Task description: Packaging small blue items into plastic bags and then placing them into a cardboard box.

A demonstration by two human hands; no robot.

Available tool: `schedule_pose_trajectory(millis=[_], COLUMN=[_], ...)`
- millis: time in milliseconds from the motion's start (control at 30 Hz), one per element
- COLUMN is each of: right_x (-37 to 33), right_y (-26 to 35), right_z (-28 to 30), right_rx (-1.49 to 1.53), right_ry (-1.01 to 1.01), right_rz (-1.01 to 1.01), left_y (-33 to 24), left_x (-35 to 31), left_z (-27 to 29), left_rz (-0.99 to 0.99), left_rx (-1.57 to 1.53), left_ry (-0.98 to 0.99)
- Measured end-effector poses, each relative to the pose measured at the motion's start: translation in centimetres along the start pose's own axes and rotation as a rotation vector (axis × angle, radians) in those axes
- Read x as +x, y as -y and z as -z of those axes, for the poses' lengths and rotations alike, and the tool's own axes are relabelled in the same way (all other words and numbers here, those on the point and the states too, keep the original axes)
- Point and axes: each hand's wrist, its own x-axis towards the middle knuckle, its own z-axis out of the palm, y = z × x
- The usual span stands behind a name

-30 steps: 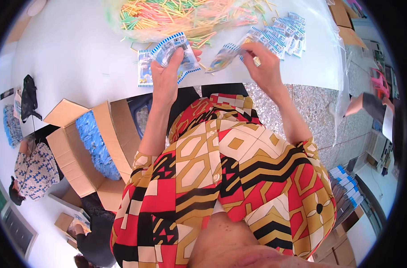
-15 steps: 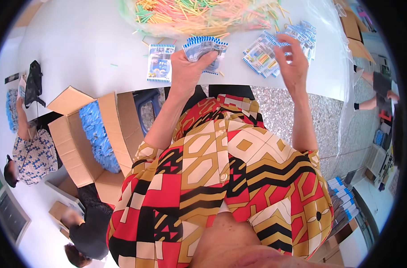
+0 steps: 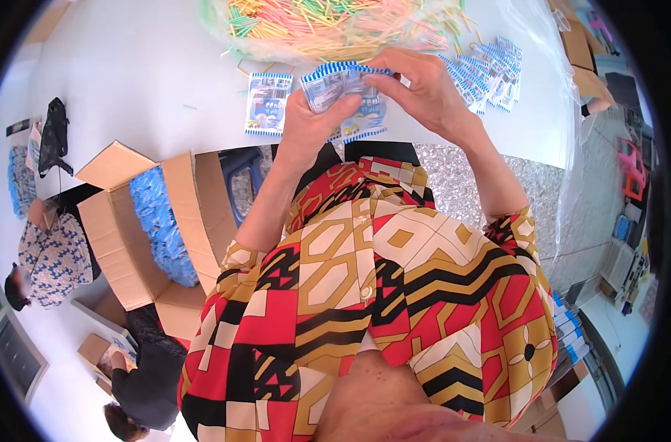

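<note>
My left hand (image 3: pixel 311 124) is closed around a fanned bunch of flat blue-and-white packets (image 3: pixel 328 87) above the near edge of the table. From the right, my right hand (image 3: pixel 422 87) pinches the top edge of a packet at that bunch, thumb against fingers. A single packet (image 3: pixel 267 107) lies flat on the table just left of my left hand. Beyond my right wrist, an overlapping spread of similar packets (image 3: pixel 497 77) rests on the tabletop. My palms hide part of the held bunch.
A clear plastic bag of thin coloured sticks (image 3: pixel 313 29) lies at the table's far side, with loose sticks around it. On the left stands an open cardboard box (image 3: pixel 114 236) holding blue packets (image 3: pixel 164 228). Other people (image 3: pixel 59 258) work at left. Clear plastic sheeting hangs at the table's right edge.
My right hand has moved left from the spread of packets to the bunch in my left hand. The spread on the right looks smaller. A person at far right has shifted mostly out of sight.
</note>
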Motion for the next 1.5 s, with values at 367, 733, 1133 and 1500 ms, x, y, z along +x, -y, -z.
schedule_pose_trajectory(millis=[367, 733, 1133, 1500], right_x=[1.4, 0.9, 1.7, 5.1], right_y=[1.1, 3.7, 4.6, 0.0], right_z=[0.6, 1.3, 1.0, 4.1], right_rx=[0.083, -0.144, -0.085, 0.093], right_ry=[0.033, -0.156, 0.067, -0.239], right_rz=[0.064, 0.303, 0.247, -0.058], left_y=[-0.4, -0.4, -1.1, -0.2], left_x=[0.1, 0.2, -0.9, -0.6], left_z=[1.2, 1.1, 0.6, 1.1], left_rz=[-0.017, -0.107, -0.138, -0.137], left_rx=[0.073, 0.015, 0.144, -0.067], left_ry=[0.022, -0.114, 0.012, -0.076])
